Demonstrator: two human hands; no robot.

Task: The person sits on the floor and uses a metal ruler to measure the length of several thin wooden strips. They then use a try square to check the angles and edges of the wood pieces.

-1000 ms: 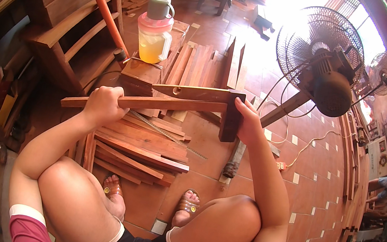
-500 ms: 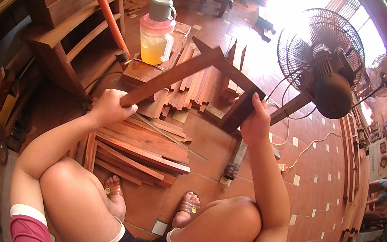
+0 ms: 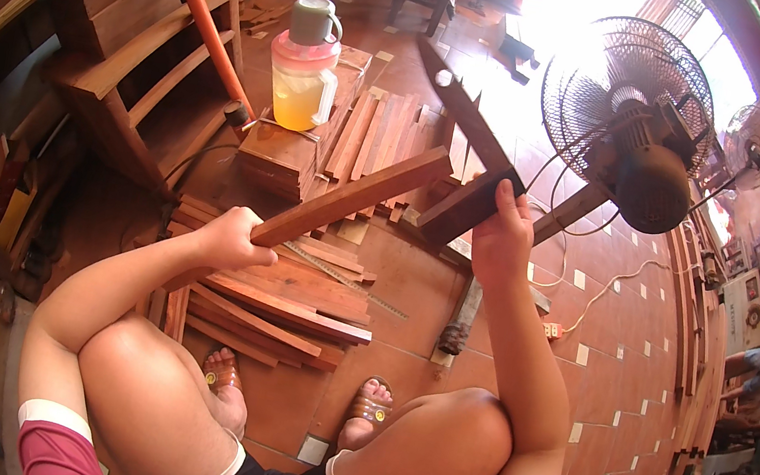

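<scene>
My left hand (image 3: pixel 238 240) is closed around the near end of a reddish-brown wooden strip (image 3: pixel 357 196), which slants up toward the middle. In my right hand (image 3: pixel 506 233) is a dark wooden try square (image 3: pixel 466 206), gripped at the corner where its thick stock meets the long pointed blade. The strip's far end lies near the square's inner side, with a gap to the blade. Below my left hand, a stack of wooden boards (image 3: pixel 291 298) rests on the floor, and a ruler (image 3: pixel 348 282) lies across it.
Beyond the boards, a jug of yellow drink (image 3: pixel 301 91) with a grey cup (image 3: pixel 316 21) on top stands on a wooden block (image 3: pixel 278 162). More strips (image 3: pixel 370 142) lie beside it. A pedestal fan (image 3: pixel 631 128) stands at right, near a power strip (image 3: pixel 552 331). An orange hand pump (image 3: pixel 213 37) leans at left.
The strip's far end has come down and away from the square's blade, as my left hand shifted right and slightly nearer. The square has turned, so its blade points farther up.
</scene>
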